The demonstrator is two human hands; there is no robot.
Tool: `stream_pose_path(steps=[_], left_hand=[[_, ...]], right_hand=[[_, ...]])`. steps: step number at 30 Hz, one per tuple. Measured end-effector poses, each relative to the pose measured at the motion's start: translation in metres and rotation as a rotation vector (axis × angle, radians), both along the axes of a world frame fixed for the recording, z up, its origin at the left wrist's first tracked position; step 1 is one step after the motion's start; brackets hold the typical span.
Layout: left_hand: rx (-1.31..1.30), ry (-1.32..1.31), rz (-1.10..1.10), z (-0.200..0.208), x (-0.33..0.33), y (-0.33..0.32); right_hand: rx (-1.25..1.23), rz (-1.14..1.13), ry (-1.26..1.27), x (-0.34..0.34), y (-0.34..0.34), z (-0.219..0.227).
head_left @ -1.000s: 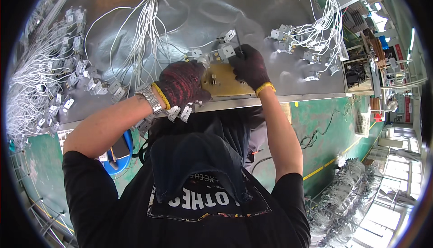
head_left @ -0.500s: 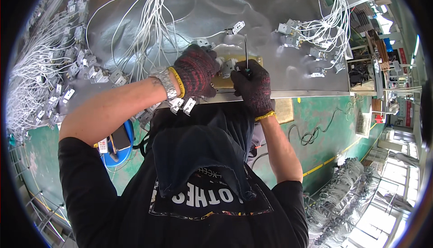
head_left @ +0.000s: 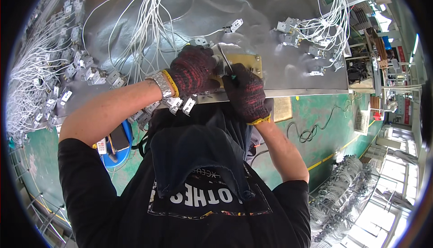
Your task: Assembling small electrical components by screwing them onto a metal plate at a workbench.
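Both my hands wear dark knitted gloves with red flecks and yellow cuffs. My right hand is closed round a screwdriver; its thin metal shaft tilts up and to the left, and most of the handle is hidden. Beside it, my left hand is closed at a small grey metal fitting, partly covered by the fingers. The fitting sits at the left part of a brass-coloured plate with small bolts, near the table's front edge. Whether the screwdriver touches the fitting is hard to tell.
The metal-topped table bears a bundle of white wires and a heap of wired fittings at left. More wired fittings lie at right. Below left stands a blue bin; a black cable lies on the green floor.
My right hand has moved left with the screwdriver, which was upright and now leans left. The right part of the brass-coloured plate has come into sight. My left hand stays nearly in place.
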State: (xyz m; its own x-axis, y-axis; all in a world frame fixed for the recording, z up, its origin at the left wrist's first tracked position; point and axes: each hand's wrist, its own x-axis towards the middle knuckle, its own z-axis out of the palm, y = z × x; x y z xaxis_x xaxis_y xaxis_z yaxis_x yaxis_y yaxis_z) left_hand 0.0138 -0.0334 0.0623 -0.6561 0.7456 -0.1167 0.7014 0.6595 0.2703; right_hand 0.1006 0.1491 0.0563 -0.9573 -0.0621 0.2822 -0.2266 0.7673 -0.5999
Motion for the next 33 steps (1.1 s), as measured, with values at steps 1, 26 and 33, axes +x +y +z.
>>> stream_pose_path(steps=[1, 26, 33], left_hand=[[0.017, 0.017, 0.003, -0.009, -0.003, 0.002], [0.14, 0.051, -0.031, -0.032, -0.006, 0.025], [0.239, 0.118, -0.037, -0.035, -0.005, 0.026]], right_hand=[[-0.002, 0.019, 0.016, 0.0, 0.001, -0.001], [0.085, 0.076, -0.197, 0.051, 0.042, 0.066], [0.127, 0.055, -0.183, 0.044, 0.036, 0.067]])
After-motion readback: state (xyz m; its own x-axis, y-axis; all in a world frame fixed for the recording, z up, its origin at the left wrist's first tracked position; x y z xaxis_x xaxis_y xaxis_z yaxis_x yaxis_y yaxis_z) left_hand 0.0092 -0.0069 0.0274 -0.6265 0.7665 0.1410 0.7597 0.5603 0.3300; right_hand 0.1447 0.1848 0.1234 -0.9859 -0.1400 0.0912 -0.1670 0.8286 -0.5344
